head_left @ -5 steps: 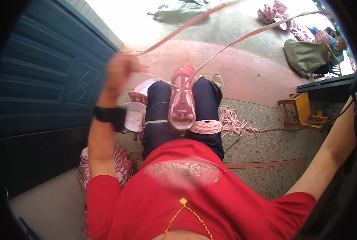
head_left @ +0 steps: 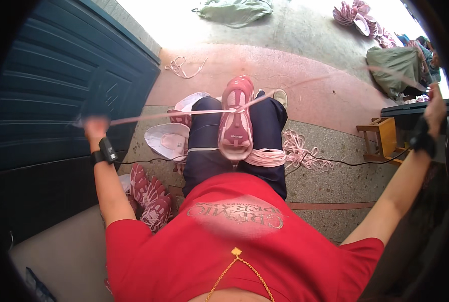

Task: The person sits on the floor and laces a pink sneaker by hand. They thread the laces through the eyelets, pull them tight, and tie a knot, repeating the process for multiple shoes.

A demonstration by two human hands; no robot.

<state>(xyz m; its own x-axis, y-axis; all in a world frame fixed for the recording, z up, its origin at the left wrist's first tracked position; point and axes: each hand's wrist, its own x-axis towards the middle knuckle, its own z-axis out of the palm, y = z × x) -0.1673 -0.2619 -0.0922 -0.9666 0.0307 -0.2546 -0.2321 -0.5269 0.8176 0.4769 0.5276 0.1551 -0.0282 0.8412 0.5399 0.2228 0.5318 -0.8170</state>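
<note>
A pink sports shoe (head_left: 236,126) rests between my thighs, its toe pointing away from me. A pale pink shoelace (head_left: 169,116) runs through its upper eyelets and stretches out to both sides. My left hand (head_left: 96,126), blurred by motion, is closed on one end at the far left, in front of the dark blue door. Out at the right rim, my right hand (head_left: 434,103) is closed around the other end, which is smeared. A bundle of pink laces (head_left: 265,157) is looped around my right thigh.
More pink laces (head_left: 305,151) lie on the floor by my right leg. White-lined shoe parts (head_left: 166,141) and a pile of pink shoes (head_left: 151,196) are on my left. A wooden stool (head_left: 383,138) stands at right. Beside my left hand is the blue door (head_left: 58,80).
My left hand has swung outward to the left and nearer to me. My right hand has come into view at the right rim. The lace now spreads sideways from the shoe.
</note>
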